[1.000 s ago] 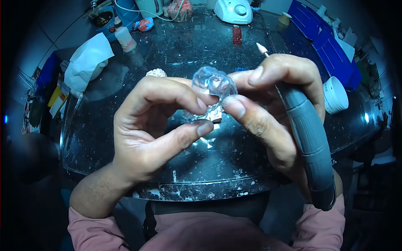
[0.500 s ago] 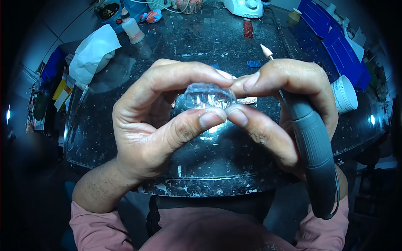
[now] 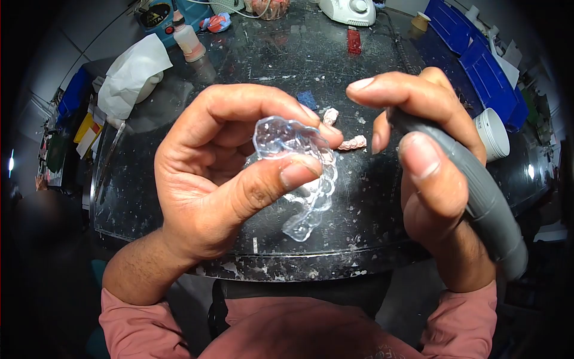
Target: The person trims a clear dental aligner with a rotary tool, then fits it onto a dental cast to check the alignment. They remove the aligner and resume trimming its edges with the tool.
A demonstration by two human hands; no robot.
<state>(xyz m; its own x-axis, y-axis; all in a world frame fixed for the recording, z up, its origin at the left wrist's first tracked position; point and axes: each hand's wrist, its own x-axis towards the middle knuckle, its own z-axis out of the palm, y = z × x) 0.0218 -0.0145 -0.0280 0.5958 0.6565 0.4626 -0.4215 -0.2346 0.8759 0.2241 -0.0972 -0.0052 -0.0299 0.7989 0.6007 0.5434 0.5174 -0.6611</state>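
Note:
My left hand (image 3: 200, 173) pinches a clear dental aligner (image 3: 278, 139) between thumb and fingers, above the front part of the bench. The aligner's scalloped arch hangs below the thumb, with its curved end lowest. To the right, my right hand (image 3: 433, 197) holds a grey rotary handpiece (image 3: 478, 170) in the crook between thumb and index finger. Its thumb and index tip are apart and do not touch the aligner. The handpiece's burr end is hidden behind the fingers. Beyond the aligner lie two pinkish-white dental casts (image 3: 353, 143) and a small blue piece (image 3: 307, 99).
A dark, worn bench (image 3: 287, 78) spreads beneath my hands. At the back stand a dropper bottle (image 3: 190, 45) and a white control unit (image 3: 350, 11), with a red block (image 3: 354, 42) before it. White paper (image 3: 134, 75) lies left; a white tub (image 3: 492, 134) and blue trays (image 3: 487, 78) are right.
My right hand has let go of the aligner and moved right, its thumb and index finger opening. The handpiece has swung with it. The aligner has turned in my left hand and now hangs down.

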